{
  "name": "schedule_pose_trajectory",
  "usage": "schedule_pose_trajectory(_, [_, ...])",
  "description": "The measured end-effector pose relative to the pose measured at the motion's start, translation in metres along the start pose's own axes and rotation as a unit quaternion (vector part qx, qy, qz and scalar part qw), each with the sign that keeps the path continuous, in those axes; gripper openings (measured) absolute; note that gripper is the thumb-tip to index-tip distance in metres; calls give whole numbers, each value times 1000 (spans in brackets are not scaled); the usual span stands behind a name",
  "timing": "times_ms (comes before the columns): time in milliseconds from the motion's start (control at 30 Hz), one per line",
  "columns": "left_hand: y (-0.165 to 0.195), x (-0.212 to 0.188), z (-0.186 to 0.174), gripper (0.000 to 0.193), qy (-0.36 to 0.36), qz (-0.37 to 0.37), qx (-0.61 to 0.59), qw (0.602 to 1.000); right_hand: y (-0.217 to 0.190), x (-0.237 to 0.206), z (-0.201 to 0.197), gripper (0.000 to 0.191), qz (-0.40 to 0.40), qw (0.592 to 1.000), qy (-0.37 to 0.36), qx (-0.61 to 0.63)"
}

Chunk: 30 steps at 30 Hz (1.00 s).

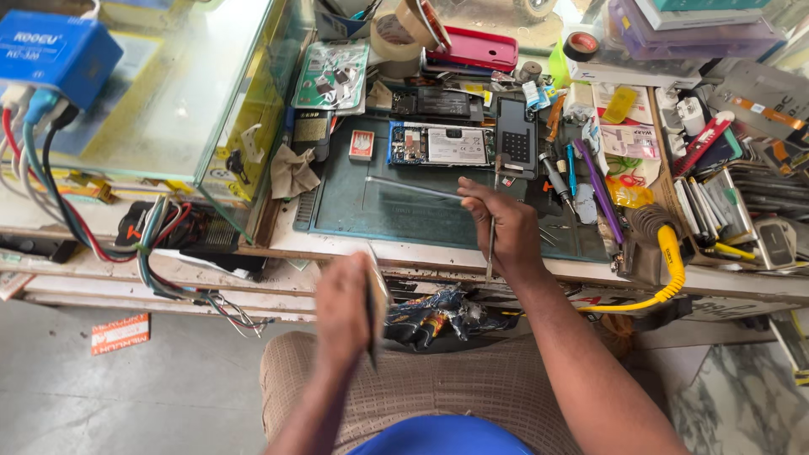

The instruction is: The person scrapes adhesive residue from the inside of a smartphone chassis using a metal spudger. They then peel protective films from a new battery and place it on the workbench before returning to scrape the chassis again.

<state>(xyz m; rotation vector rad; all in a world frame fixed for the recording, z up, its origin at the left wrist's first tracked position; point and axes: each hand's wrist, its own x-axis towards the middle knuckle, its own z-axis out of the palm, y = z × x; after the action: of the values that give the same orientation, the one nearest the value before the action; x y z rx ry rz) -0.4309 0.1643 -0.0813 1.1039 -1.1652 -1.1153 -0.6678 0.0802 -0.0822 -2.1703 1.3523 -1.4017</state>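
Hands above the edge of a cluttered repair bench. Left hand (344,313), blurred, grips a thin flat dark panel (373,313) edge-on, held over the lap, below the bench. Right hand (497,226) pinches slim metal tweezers (490,248) pointing down, over the near edge of a dark green work mat (371,211). An opened phone with exposed circuit board (440,145) lies at the mat's far side.

Thin shiny metal tweezers (491,244); matt green rubbery mat (379,206); clear glossy glass case (181,101).
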Motion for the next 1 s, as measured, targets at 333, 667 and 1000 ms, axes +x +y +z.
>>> schedule_pose_trajectory(333, [-84,-45,44,51,-88,-174,-147,970,-3,-12,-2,21,-34,998,-24,-48])
schedule_pose_trajectory(667, [-71,-49,41,49,-68,-135,-166,974,-14,-22,-3,20,-41,997,-32,-61])
schedule_pose_trajectory(1000, [-55,-65,39,35,-56,-24,-37,997,-15,-62,-7,13,-76,995,51,-29])
